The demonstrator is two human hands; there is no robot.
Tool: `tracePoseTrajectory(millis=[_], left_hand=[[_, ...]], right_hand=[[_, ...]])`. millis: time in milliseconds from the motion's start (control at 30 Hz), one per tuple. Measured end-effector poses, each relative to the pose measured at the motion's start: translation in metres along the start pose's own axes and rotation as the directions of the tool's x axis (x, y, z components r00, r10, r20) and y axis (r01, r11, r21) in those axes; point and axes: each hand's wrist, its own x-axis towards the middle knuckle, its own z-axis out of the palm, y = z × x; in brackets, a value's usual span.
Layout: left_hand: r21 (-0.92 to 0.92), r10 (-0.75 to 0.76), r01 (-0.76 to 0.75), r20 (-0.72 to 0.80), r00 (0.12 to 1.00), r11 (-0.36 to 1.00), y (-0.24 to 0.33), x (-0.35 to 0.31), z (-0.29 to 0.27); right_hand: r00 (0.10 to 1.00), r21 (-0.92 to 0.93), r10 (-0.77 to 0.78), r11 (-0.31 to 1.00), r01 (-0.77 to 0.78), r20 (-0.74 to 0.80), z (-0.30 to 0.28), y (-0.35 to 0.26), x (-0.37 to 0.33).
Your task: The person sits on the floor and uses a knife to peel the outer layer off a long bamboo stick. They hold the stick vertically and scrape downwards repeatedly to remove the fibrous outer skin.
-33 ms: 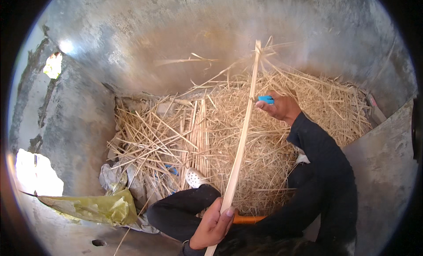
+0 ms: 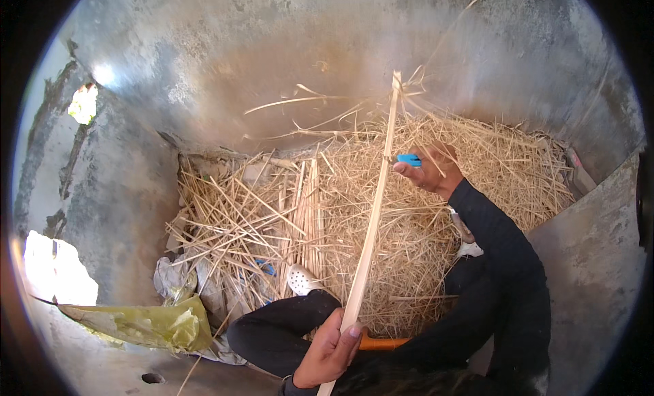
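My left hand is closed round the near end of a long, pale bamboo strip. The strip slants up and away from me, and thin curled shavings hang about its far end. Beside the strip's upper part, my right hand grips a small blue tool close against the strip's right edge. Only the blue part of that tool shows clearly; its working edge cannot be made out.
A heap of fine shavings covers the floor before me. Thin sticks lie at the left, near crumpled plastic and a yellow-green sheet. My white clog shows among them. Concrete walls enclose the spot.
The strip's far end has dipped slightly. My right hand with the blue tool has shifted a little left and down. Loose shavings at the far end have swung, one now pointing high up right.
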Motion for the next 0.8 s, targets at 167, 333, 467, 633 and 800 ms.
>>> tracePoseTrajectory(millis=[167,333,467,633,800], left_hand=[[0.052,-0.014,0.013,0.016,1.0,0.999,-0.002,0.0,0.003],[0.049,-0.049,0.045,0.096,0.994,0.998,-0.009,0.004,0.009],[0.052,-0.057,0.055,0.035,0.998,0.997,-0.011,0.011,0.003],[0.067,0.023,-0.016,-0.112,0.993,0.998,0.0,0.008,-0.008],[0.138,0.061,-0.047,-0.097,0.993,0.989,0.001,0.011,-0.003]], right_hand=[[0.997,-0.175,0.064,0.982,-0.07,-0.043,-0.009,0.03,0.022],[0.869,-0.222,0.494,0.846,-0.484,-0.012,-0.017,0.09,0.04],[0.918,0.289,0.388,0.872,-0.396,0.087,0.018,0.09,0.018],[0.957,0.202,-0.036,0.979,-0.024,0.288,-0.019,-0.055,-0.033],[0.955,0.009,-0.152,0.988,0.155,0.255,-0.011,-0.064,-0.042]])
